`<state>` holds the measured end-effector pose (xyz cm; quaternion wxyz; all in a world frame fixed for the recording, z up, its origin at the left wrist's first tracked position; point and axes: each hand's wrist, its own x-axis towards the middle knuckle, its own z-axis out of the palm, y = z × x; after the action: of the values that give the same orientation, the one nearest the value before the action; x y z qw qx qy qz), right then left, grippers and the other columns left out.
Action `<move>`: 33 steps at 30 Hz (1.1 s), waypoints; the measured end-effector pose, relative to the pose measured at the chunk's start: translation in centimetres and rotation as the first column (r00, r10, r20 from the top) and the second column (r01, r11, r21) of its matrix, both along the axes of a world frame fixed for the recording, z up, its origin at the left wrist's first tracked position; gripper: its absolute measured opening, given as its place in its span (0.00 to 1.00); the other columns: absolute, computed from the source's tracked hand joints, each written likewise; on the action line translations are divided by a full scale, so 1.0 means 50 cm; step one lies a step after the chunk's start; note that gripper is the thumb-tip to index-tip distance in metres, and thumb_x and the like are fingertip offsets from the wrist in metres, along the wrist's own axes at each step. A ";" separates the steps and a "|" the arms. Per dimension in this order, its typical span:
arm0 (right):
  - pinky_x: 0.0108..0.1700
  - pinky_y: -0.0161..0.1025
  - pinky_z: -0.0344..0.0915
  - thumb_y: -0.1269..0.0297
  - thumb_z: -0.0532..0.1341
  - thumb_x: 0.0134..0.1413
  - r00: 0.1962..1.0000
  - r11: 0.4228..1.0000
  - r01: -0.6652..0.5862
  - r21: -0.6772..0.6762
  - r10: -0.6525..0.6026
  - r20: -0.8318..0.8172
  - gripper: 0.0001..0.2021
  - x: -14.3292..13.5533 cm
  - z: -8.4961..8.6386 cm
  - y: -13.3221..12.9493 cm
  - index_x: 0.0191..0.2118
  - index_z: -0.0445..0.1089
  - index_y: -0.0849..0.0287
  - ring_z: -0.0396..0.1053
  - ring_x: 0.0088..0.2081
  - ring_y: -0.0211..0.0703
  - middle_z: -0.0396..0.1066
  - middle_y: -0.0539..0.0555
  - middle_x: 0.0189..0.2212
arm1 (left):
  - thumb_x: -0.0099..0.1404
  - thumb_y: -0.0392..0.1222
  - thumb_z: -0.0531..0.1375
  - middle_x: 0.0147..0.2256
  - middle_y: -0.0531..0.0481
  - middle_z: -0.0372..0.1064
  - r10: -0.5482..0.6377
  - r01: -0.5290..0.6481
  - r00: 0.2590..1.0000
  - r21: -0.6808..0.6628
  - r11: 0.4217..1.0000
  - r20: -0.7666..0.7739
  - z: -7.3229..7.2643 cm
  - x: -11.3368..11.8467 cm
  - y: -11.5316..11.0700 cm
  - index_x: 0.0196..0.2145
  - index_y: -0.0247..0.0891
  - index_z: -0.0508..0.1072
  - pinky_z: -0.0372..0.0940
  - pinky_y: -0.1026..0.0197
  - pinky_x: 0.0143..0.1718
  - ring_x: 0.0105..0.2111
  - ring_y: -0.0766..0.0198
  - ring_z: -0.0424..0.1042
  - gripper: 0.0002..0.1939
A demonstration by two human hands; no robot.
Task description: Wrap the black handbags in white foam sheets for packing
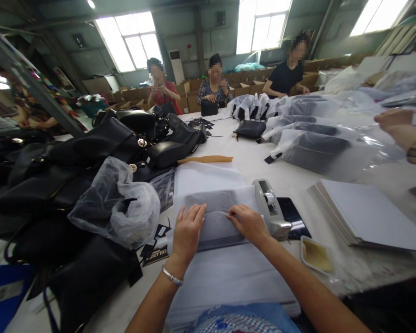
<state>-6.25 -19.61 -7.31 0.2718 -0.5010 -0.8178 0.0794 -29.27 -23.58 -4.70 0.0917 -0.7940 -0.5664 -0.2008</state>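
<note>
A flat dark item wrapped in thin white paper (217,231) lies in front of me on a stack of white sheets (229,273). My left hand (190,226) rests on the wrapping's left side, fingers stretched out. At its right side, my right hand (247,223) pinches at the paper near the middle; whatever is between the fingertips is too small to name. A grey tape dispenser (263,192) stands just right of the wrapped item. Crumpled clear plastic (135,217) lies to the left, beside black tags (159,233).
Black handbags (65,185) are piled on the left. Bags in translucent wrapping (315,150) cover the back right. A stack of white boards (374,212), a dark phone-like object (293,215) and a small dish (317,255) lie right. Several people work around the table; one forearm (402,129) reaches in.
</note>
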 end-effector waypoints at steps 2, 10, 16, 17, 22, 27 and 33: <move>0.38 0.37 0.64 0.65 0.60 0.63 1.000 1.000 0.025 -0.018 -0.025 -0.001 0.03 -0.004 0.001 0.001 0.36 0.68 0.54 0.72 0.37 0.44 0.74 0.50 0.33 | 0.72 0.35 0.53 0.54 0.43 0.72 -0.016 0.013 0.999 0.062 0.998 0.044 -0.003 0.016 -0.019 0.58 0.41 0.68 0.55 0.45 0.64 0.55 0.54 0.70 0.18; 0.51 0.47 0.66 0.72 0.57 0.61 0.992 0.987 0.123 0.099 -0.125 0.015 0.10 0.018 0.017 0.003 0.47 0.69 0.57 0.71 0.47 0.51 0.75 0.58 0.45 | 0.70 0.32 0.53 0.63 0.44 0.61 -0.144 0.135 0.988 -0.151 0.979 -0.050 -0.079 0.068 -0.056 0.59 0.42 0.68 0.59 0.39 0.62 0.64 0.50 0.59 0.21; 0.63 0.59 0.54 0.59 0.60 0.61 0.880 0.857 0.471 0.209 -0.439 -0.183 0.12 0.193 0.001 -0.044 0.47 0.73 0.58 0.60 0.61 0.58 0.67 0.62 0.58 | 0.70 0.31 0.52 0.66 0.47 0.54 -0.110 0.095 0.990 -0.160 0.983 -0.084 -0.085 0.064 -0.044 0.61 0.47 0.65 0.55 0.33 0.62 0.66 0.47 0.54 0.25; 0.63 0.60 0.54 0.56 0.60 0.60 0.846 0.840 0.523 0.146 -0.490 -0.211 0.14 0.219 -0.008 -0.055 0.45 0.75 0.58 0.60 0.61 0.59 0.67 0.62 0.57 | 0.70 0.31 0.51 0.66 0.47 0.54 -0.113 0.099 0.990 -0.159 0.982 -0.081 -0.086 0.063 -0.044 0.62 0.47 0.64 0.54 0.34 0.62 0.66 0.47 0.54 0.25; 0.62 0.59 0.56 0.45 0.62 0.55 0.668 0.784 0.488 -0.384 -0.618 -0.414 0.20 0.262 -0.053 -0.084 0.37 0.80 0.56 0.63 0.59 0.59 0.66 0.63 0.59 | 0.70 0.31 0.50 0.66 0.46 0.54 -0.136 0.125 0.989 -0.161 0.979 -0.059 -0.092 0.061 -0.044 0.61 0.46 0.66 0.54 0.33 0.62 0.66 0.46 0.54 0.24; 0.54 0.51 0.66 0.47 0.67 0.48 0.512 0.784 0.371 -0.497 -0.619 -0.595 0.18 0.230 -0.047 -0.070 0.32 0.81 0.58 0.69 0.55 0.59 0.69 0.65 0.56 | 0.70 0.32 0.51 0.65 0.46 0.56 -0.140 0.134 0.990 -0.146 0.980 -0.032 -0.090 0.059 -0.044 0.61 0.48 0.66 0.53 0.34 0.62 0.66 0.47 0.55 0.24; 0.59 0.50 0.63 0.50 0.69 0.48 0.392 0.803 0.434 -0.409 -0.577 -0.717 0.15 0.197 0.010 -0.103 0.34 0.80 0.58 0.65 0.59 0.57 0.66 0.62 0.59 | 0.71 0.32 0.50 0.65 0.46 0.56 -0.140 0.134 0.990 -0.147 0.980 -0.033 -0.090 0.059 -0.044 0.60 0.47 0.67 0.53 0.34 0.62 0.65 0.46 0.55 0.24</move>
<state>3.58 -24.77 -6.80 0.5871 -0.6495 -0.3957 0.2772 -26.32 -25.79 -9.19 0.0321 -0.8399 -0.5212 -0.1478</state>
